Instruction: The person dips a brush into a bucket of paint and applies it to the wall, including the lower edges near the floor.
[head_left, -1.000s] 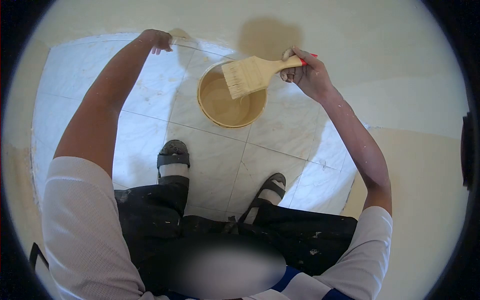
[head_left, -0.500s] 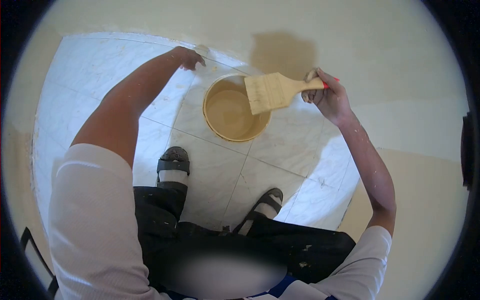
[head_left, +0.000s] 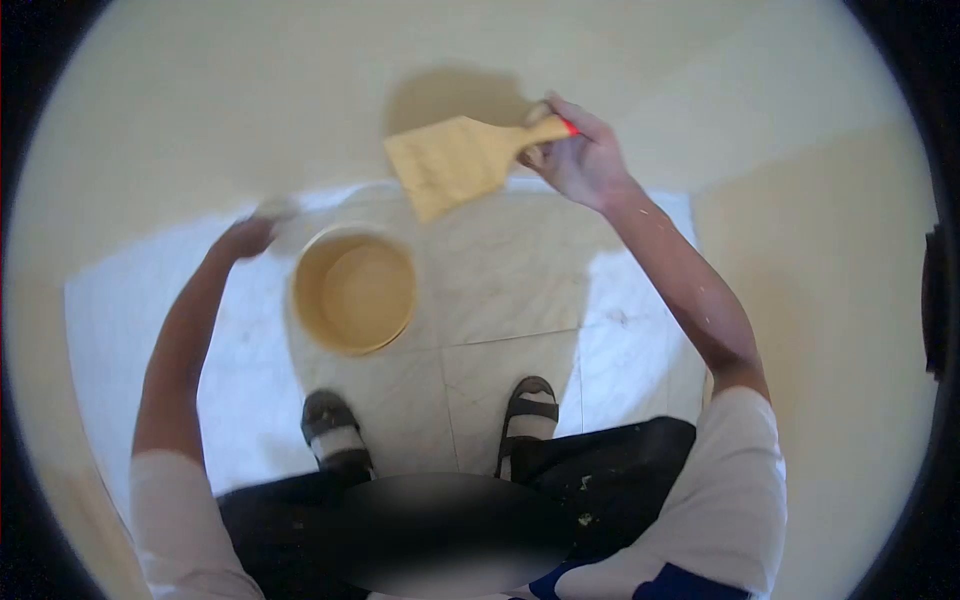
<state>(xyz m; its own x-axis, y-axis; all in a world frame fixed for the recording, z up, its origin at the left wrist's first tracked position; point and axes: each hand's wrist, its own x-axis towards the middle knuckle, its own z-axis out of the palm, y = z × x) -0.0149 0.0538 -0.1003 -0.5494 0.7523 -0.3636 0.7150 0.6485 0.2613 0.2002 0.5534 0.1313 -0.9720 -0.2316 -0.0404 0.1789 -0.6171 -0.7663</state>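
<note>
My right hand (head_left: 585, 155) is closed round the handle of a wide, flat paintbrush (head_left: 455, 165), its pale bristles pointing left and down. The handle has a red end. The brush is in front of the wall, above and to the right of a round bucket (head_left: 405, 325) with tan paint inside. Left of the bucket's rim, my left hand (head_left: 247, 238) looks closed and is blurred by motion. A pale, smeared shape shows at its fingers; I cannot make out what it is.
A cream wall (head_left: 300, 100) rises beyond the white marbled floor tiles (head_left: 510, 280), and more wall stands to the right. My sandalled feet (head_left: 530, 410) are on the tiles below the bucket. A dark object (head_left: 932, 300) is at the far right edge.
The view has shifted. The bucket has moved left against the tile lines, along with my left hand. The brush has gone from over the bucket to in front of the wall.
</note>
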